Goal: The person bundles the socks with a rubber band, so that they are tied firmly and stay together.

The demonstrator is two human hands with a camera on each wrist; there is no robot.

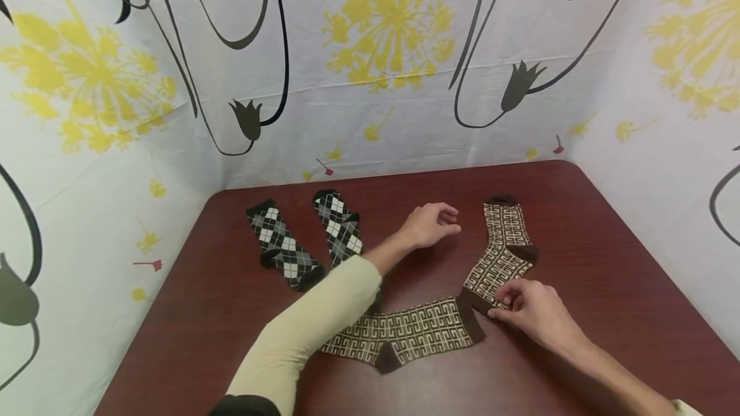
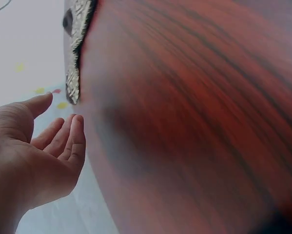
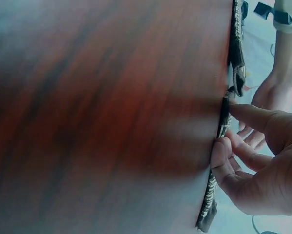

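My left hand (image 1: pixel 430 225) hovers over the table with relaxed, slightly curved fingers and holds nothing; its palm and fingertips show in the left wrist view. Near the toe of the upright brown-and-cream patterned sock (image 1: pixel 504 226), my right hand (image 1: pixel 540 314) has thumb and fingertips at the sock's dark edge, pinching it. A matching patterned sock (image 1: pixel 430 326) lies crosswise at the front, its dark toe close to the other's toe. My left sleeve covers its cuff end. Seen edge-on in the right wrist view, the sock (image 3: pixel 223 117) runs under my right fingers.
Two black, grey and white argyle socks lie at the back left: one argyle sock (image 1: pixel 283 244) slants outward, and the other argyle sock (image 1: pixel 339 226) is partly hidden by my left arm. A reddish-brown table (image 1: pixel 601 287) bears everything. Patterned white cloth (image 1: pixel 416 127) surrounds its back and sides.
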